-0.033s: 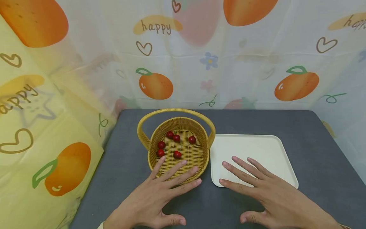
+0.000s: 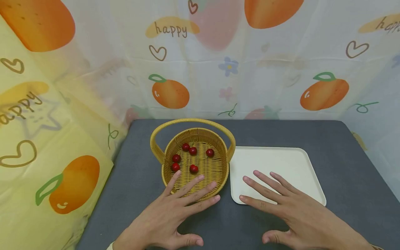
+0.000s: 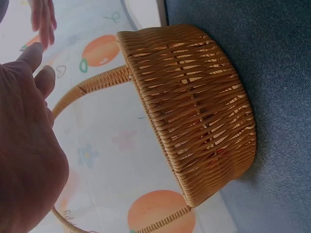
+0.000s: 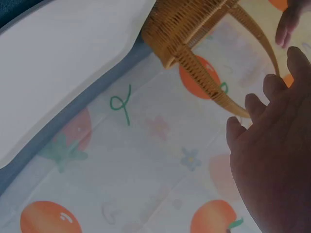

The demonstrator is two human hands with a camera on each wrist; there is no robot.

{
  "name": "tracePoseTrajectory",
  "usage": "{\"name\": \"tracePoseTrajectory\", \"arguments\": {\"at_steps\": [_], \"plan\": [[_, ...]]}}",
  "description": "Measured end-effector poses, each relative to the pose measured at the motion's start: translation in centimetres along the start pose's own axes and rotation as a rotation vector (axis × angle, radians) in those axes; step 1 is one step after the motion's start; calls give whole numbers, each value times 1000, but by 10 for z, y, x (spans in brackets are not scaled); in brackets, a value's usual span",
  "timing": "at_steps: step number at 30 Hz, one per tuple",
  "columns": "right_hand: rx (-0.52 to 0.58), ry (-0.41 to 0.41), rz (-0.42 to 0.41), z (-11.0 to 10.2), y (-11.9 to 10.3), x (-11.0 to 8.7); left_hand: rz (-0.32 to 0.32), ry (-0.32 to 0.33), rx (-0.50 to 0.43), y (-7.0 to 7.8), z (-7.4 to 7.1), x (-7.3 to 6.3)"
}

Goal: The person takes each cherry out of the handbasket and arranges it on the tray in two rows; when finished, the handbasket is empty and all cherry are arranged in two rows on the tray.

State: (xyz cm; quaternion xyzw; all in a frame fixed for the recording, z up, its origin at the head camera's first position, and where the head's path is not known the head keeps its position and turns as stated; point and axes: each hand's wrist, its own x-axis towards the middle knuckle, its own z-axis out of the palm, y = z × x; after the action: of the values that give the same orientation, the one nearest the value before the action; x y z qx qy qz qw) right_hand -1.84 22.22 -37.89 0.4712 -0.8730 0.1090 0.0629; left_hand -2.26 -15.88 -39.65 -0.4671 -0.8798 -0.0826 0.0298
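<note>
A round woven basket with a tall arched handle stands at the middle left of the table. On its floor lie several small, glossy, dark red balls that look like cherries. My left hand is spread palm down, its fingertips overlapping the basket's near rim in the head view; the left wrist view has the hand apart from the basket wall. A white rectangular tray lies to the right of the basket. My right hand, fingers spread and holding nothing, overlaps the tray's near edge.
Dark grey cloth covers the table. Behind it hangs a pale curtain printed with oranges, hearts and writing, and this fabric also runs down the left side. The basket's right side sits close against the tray's left edge.
</note>
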Motion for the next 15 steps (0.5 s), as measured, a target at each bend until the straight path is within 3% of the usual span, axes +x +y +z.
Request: {"name": "tracePoseTrajectory", "arguments": {"at_steps": [10,15], "plan": [[45,95,-32,-2,-1,14,-34,58,-18,-3,0,-8],[30,88,-3,-7,-4,26,-133,139,-57,-11,3,-13]]}}
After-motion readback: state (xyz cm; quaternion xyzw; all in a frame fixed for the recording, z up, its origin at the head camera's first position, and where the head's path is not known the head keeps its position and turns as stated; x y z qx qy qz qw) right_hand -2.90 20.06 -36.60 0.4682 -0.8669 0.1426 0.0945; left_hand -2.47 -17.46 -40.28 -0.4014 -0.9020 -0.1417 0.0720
